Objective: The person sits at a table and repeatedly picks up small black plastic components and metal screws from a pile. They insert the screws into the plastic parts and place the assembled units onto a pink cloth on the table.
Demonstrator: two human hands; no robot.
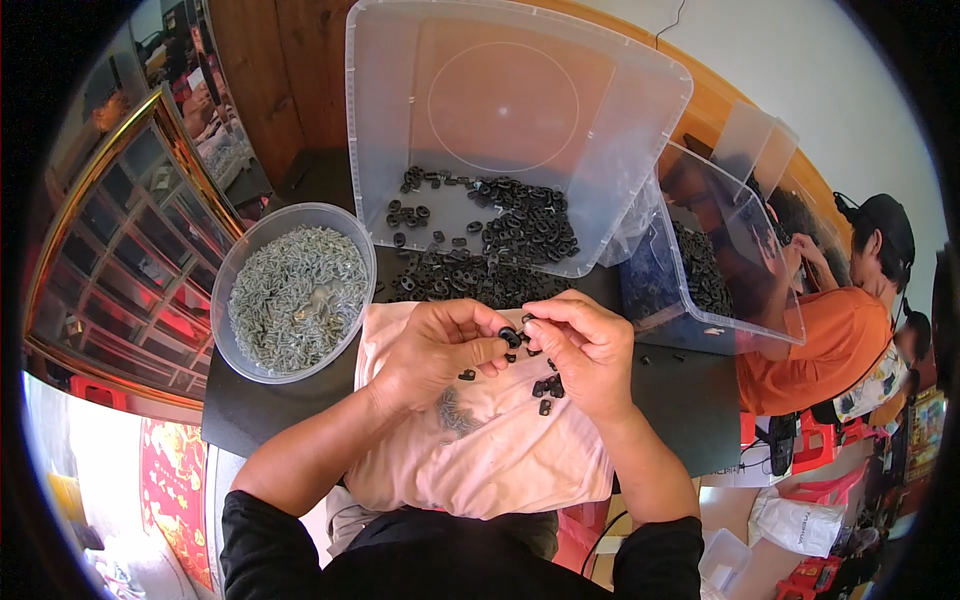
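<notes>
My left hand (445,345) pinches a small black oval plastic part (509,336) with a hole in it, between thumb and forefinger. Close beside it, my right hand (588,345) has thumb and forefinger pressed together on another small dark piece (528,319), partly hidden by the fingers. Both hands hover over a pale pink cloth (490,475) spread at the table's near edge. On the cloth lie several loose black parts (546,390) below my right hand and a small heap of grey screws (457,413) near my left wrist.
A round clear tub (222,330) full of screws stands at left. Behind my hands, a large clear bin (520,110) lies tipped, black parts spilling onto the dark table (690,400). Another clear bin (730,335) with black parts is at right, beside a person in orange (815,340).
</notes>
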